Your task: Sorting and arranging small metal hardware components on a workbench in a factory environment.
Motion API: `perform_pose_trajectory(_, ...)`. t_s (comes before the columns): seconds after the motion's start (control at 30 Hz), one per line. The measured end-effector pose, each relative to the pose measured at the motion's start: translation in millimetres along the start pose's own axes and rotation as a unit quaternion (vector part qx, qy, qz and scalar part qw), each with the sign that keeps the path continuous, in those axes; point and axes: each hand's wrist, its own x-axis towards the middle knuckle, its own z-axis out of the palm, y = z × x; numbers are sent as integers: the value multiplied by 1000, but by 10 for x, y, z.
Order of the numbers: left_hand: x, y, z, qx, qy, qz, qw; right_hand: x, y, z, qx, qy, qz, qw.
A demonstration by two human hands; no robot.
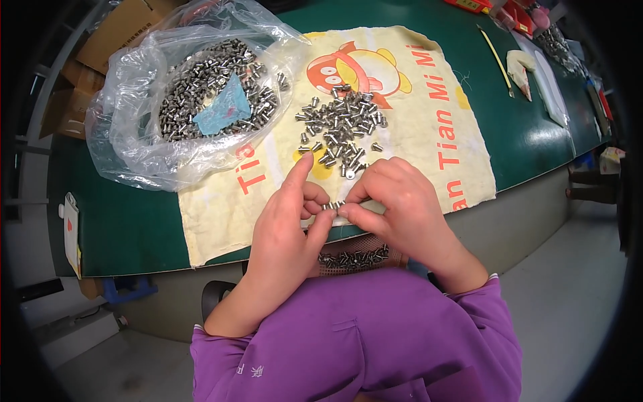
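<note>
While pinching a short row of small metal screws [333, 206] narrowly between left hand [281, 218] and right hand [403, 201]: seemingly remaining, loose screw pile [345, 122] beyond grip, plastic bag [127, 134] of screws farther left; possibly done, batch in perforated basket [365, 244] below grip.

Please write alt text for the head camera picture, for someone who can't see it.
A bare left hand and bare right hand pinch a row of small silvery metal fasteners above a cream printed cloth on a green table. Beyond lie a loose pile of similar fasteners and a clear plastic bag holding more.
</note>
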Motion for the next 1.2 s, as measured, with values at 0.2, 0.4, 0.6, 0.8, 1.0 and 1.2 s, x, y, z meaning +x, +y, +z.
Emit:
perform_pose_trajectory(0.2,-40,-43,4,2,-1,33,999,-61,-9,25,-3,11,-3,1000)
perform_pose_trajectory(0.4,-51,-65,1,1,-6,36,999,-79,-8,36,1,12,-1,1000)
perform_pose_trajectory(0.6,-60,-57,-13,-11,-14,18,1000,-88,-2,38,5,8,1,1000)
perform_pose_trajectory(0.8,-54,-69,-15,-11,-21,21,999,-94,28,39,5,3,-6,1000)
perform_pose_trajectory(1.0,-63,-33,-14,-8,-27,19,999,-108,18,32,8,5,-15,1000)
perform_pose_trajectory(1.2,-63,-55,-1,-8,-24,22,999,-110,15,44,2,9,-16,1000)
